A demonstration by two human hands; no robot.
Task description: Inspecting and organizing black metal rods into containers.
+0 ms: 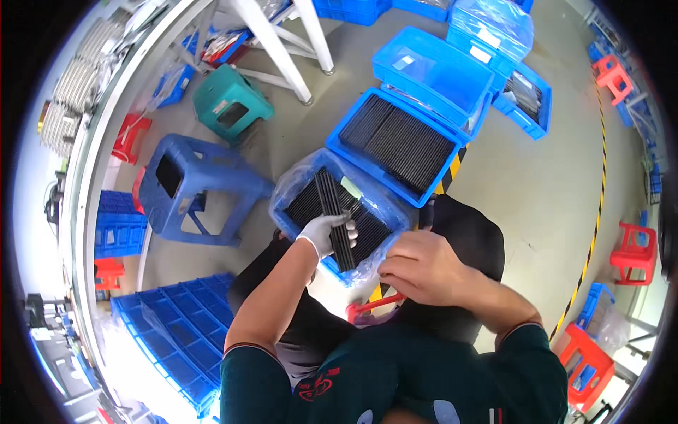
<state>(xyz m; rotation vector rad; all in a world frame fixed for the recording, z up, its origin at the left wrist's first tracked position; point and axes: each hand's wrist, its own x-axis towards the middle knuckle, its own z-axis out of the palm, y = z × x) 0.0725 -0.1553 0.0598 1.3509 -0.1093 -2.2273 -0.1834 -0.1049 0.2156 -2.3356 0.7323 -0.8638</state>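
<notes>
Grey workshop floor crowded with blue crates and plastic stools.
At frame centre, the gloved left hand (326,233) grasps a bundle of black strips (334,219) over the bag-lined blue crate (296,185); the bare right hand (418,267) pinches the plastic liner (387,237). Lifting straight should avoid snagging it.

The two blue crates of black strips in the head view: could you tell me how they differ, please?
The near crate has a clear plastic liner; the far crate shows none. The gloved left hand grips strips in the near crate, and the bare right hand touches its liner; no hand touches the far crate. Both are blue and hold black strips.
</notes>
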